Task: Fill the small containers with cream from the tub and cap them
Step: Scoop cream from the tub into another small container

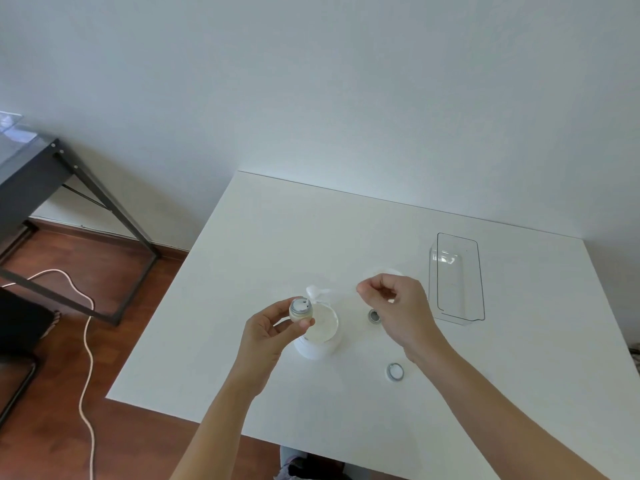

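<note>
L hand [268, 329] holds small jar [300, 310] upright, thumb and fingers curled round its sides, above near-left rim of tub [320, 336]; jar mouth open, silver collar, cream inside w/ a white blob at the top. R hand [398, 308] raised over table [277, 237], fingers curled, thumb + forefinger pinching the thin handle of a clear spatula [317, 292], whose tip points left, blurred, just beyond the jar. Tub open, cream to near the brim, stands mid-table. Second small jar [374, 316] on table just right of tub, partly hidden by R hand. Silver-rimmed cap [395, 371] lies flat nearer the front edge, apart from both. Tub lid [384, 271] behind R hand, mostly hidden. Clear tray [457, 277] far right. Floor: white cable [86, 341], black desk frame [104, 199]
</note>
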`<state>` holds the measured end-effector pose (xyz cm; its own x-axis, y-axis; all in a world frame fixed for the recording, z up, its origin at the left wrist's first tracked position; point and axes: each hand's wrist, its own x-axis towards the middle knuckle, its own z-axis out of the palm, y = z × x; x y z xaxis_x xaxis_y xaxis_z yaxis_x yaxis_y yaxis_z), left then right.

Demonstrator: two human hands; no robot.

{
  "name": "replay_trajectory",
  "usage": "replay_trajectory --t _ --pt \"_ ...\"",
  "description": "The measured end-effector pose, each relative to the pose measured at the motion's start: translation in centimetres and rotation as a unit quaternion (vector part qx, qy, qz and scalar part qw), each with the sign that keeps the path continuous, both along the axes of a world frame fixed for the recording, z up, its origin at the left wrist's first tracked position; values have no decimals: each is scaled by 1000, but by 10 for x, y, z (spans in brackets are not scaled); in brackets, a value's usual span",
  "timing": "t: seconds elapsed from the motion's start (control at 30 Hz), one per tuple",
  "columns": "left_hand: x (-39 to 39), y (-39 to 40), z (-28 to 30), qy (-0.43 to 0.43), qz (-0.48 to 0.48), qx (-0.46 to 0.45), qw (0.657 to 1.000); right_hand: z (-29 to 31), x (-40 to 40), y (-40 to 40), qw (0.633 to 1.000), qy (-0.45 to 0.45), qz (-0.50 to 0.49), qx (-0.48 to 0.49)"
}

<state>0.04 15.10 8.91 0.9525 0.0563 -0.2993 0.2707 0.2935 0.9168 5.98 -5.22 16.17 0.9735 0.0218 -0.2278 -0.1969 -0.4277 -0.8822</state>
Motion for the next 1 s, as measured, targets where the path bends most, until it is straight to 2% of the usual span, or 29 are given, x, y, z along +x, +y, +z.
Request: replay_trajectory --t 0.1,0.17,0.23,0.33,0.43,0.57,0.7,0.8,0.9,1.0 --pt "0 -1 2 -6 -14 0 1000 1 -8 8 991 -120 17 -63" --pt "0 -1 4 -9 -21 -1 1000 -1 -12 13 971 -209 39 -110" --pt "0 -1 5 -9 -25 2 1000 -3 -13 13 934 -304 71 -172" --pt "0 -1 5 -8 -25 2 1000 -7 -12 8 850 -440 124 -262" --pt "0 0 6 -8 -24 2 1000 -13 -12 3 775 -529 140 -317" --pt "0 0 8 -8 -21 6 1000 -17 -14 -4 741 -563 133 -340" --pt "1 0 8 -12 -16 5 1000 -15 -13 -6 740 -564 128 -343" --pt "1 2 7 -11 -5 6 1000 -12 -14 -7 758 -552 112 -328" --pt "0 3 5 -17 2 13 1000 -5 -17 -5 827 -479 76 -285" --pt "0 3 4 -26 5 25 999 1 -19 3 923 -302 45 -236"
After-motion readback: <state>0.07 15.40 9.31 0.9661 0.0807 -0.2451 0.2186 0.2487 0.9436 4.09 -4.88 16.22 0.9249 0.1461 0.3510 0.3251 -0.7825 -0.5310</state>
